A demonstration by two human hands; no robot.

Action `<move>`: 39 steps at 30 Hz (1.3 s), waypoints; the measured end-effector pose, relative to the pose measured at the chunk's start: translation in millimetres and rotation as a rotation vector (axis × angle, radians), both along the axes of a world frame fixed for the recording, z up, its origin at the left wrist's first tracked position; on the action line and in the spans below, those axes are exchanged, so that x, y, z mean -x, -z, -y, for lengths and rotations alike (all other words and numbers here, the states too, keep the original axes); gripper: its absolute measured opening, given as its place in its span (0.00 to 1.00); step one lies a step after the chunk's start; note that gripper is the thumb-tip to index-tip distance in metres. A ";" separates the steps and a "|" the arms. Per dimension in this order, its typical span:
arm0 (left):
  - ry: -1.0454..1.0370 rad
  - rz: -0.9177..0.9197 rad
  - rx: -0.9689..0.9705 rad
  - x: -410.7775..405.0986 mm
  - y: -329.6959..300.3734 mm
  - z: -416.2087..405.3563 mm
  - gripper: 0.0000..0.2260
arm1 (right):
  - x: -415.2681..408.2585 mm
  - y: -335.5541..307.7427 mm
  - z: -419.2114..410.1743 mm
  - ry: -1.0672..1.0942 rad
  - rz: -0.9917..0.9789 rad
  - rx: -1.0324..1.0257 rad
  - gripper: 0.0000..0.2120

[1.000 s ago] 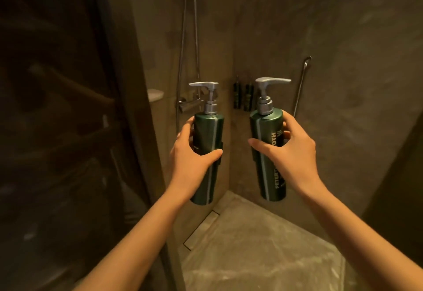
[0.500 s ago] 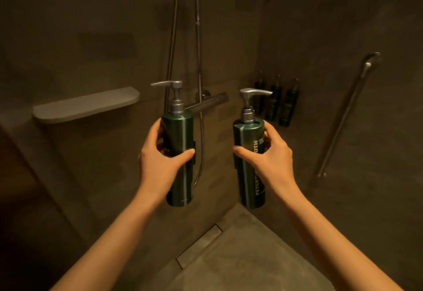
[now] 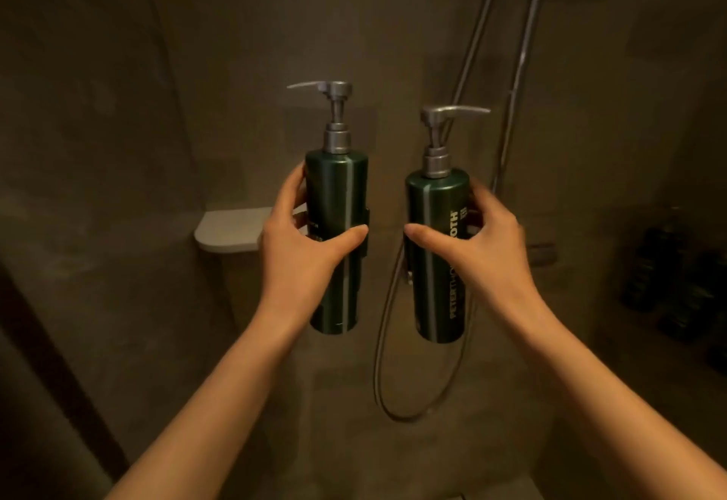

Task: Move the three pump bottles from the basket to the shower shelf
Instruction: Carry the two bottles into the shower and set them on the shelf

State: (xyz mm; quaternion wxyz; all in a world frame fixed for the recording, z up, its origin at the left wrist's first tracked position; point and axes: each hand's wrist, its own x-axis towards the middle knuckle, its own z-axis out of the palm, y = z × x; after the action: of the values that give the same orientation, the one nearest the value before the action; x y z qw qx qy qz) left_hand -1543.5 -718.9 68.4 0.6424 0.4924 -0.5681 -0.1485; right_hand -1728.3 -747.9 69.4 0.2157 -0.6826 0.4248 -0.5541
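Pump bottles: left bottle (image 3: 337, 240) in left hand (image 3: 303, 248), right bottle (image 3: 436, 259) in right hand (image 3: 484, 248), each grip wrapped closed; shelf (image 3: 232, 230) mid-left, narrow; hasty placement likely tips one off.

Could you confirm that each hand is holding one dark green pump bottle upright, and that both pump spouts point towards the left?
Not quite: only one spout points left. In the head view, the left hand holds its pump bottle upright with the spout pointing left, but the bottle in the right hand has its spout pointing right. The rest is correct: one dark green bottle per hand, both upright.
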 end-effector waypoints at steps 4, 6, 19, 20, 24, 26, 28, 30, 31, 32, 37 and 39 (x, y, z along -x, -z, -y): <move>-0.072 -0.019 0.115 -14.6 -26.5 18.6 0.39 | -26.3 -32.8 34.9 -0.126 0.074 0.057 0.25; -0.110 -0.020 0.177 -21.9 -40.2 26.2 0.39 | -37.9 -47.4 50.7 -0.176 0.119 0.077 0.25; -0.467 -0.066 0.187 -79.9 -55.2 103.7 0.40 | -98.9 -76.8 153.8 -0.395 0.154 0.084 0.23; -0.493 -0.061 0.174 -82.1 -51.4 107.6 0.40 | -104.4 -76.0 160.1 -0.412 0.147 0.079 0.24; -0.539 -0.062 0.131 -87.9 -37.7 116.9 0.39 | -126.8 -69.7 180.3 -0.485 0.117 0.038 0.28; -0.560 -0.069 0.117 -90.5 -32.9 118.1 0.39 | -135.2 -65.2 185.4 -0.502 0.109 0.033 0.30; -0.587 -0.064 0.121 -92.4 -30.4 117.7 0.39 | -141.8 -60.8 188.2 -0.509 0.108 0.043 0.29; -0.596 -0.042 0.125 -92.4 -28.7 116.6 0.39 | -146.8 -56.7 189.3 -0.514 0.114 0.050 0.29; -0.593 -0.030 0.125 -92.1 -27.4 116.0 0.39 | -148.8 -54.9 189.9 -0.514 0.124 0.049 0.29; -0.592 -0.017 0.122 -91.4 -25.8 115.2 0.38 | -150.4 -53.4 190.5 -0.512 0.134 0.044 0.29; -0.603 0.013 0.065 -89.9 -7.5 107.8 0.36 | -151.7 -44.6 191.5 -0.502 0.139 0.022 0.32; -0.610 0.025 0.036 -90.3 2.0 104.3 0.36 | -150.2 -34.1 191.1 -0.492 0.119 -0.002 0.34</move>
State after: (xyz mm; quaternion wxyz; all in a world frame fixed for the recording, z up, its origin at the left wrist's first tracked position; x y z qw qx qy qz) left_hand -1453.2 -823.1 66.4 0.6590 0.6305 -0.4046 0.0673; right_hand -1578.1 -939.0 103.5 0.3694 -0.7314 0.2331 -0.5237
